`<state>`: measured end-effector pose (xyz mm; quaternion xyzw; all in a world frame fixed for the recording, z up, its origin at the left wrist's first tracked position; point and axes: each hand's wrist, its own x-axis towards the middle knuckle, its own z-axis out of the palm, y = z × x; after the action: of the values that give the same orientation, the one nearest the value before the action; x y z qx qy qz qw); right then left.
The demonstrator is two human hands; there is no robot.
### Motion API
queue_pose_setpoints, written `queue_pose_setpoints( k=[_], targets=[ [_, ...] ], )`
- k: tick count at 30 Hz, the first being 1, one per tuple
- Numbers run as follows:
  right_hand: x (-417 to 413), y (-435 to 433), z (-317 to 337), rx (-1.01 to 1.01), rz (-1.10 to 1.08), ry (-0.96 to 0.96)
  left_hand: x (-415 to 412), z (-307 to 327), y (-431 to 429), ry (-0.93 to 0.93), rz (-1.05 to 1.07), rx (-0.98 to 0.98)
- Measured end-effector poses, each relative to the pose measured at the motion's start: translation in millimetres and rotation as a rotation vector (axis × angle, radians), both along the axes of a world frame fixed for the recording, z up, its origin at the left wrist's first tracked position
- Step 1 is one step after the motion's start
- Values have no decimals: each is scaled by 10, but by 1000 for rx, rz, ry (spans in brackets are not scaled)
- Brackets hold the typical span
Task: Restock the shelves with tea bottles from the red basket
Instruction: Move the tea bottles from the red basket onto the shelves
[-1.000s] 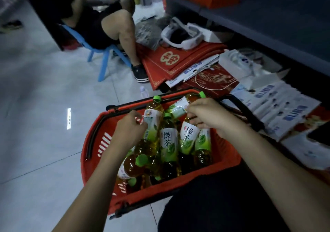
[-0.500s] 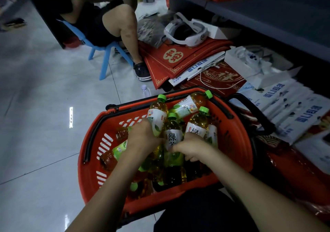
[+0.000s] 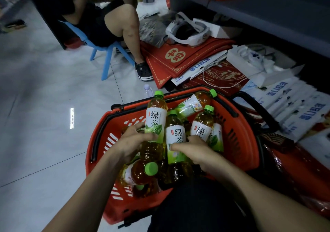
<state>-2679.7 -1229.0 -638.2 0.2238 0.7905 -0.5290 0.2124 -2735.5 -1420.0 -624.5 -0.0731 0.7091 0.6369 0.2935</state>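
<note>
Tiled floor [image 3: 44, 106] | red basket [image 3: 246, 142] | my left hand [image 3: 132, 142], right hand [image 3: 196, 149]: fingers curled round bottles [image 3: 155, 122], newly raised | shelving next

Ahead of you, a person [image 3: 114, 22] sits on a blue chair [image 3: 105, 60] on pale floor tiles [image 3: 44, 89]. To your right, a white headset [image 3: 187, 35] rests on stacked red mats [image 3: 187, 58], near white packets [image 3: 294, 106].
</note>
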Motion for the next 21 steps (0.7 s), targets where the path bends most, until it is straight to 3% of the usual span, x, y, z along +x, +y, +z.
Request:
queue_pose_setpoints(
  k=[8, 21],
  targets=[
    [83, 248, 372, 13, -7, 271, 139, 244, 201, 138, 37, 97],
    [553, 1218, 1074, -197, -207, 597, 525, 1207, 1223, 368, -94, 306]
  ],
)
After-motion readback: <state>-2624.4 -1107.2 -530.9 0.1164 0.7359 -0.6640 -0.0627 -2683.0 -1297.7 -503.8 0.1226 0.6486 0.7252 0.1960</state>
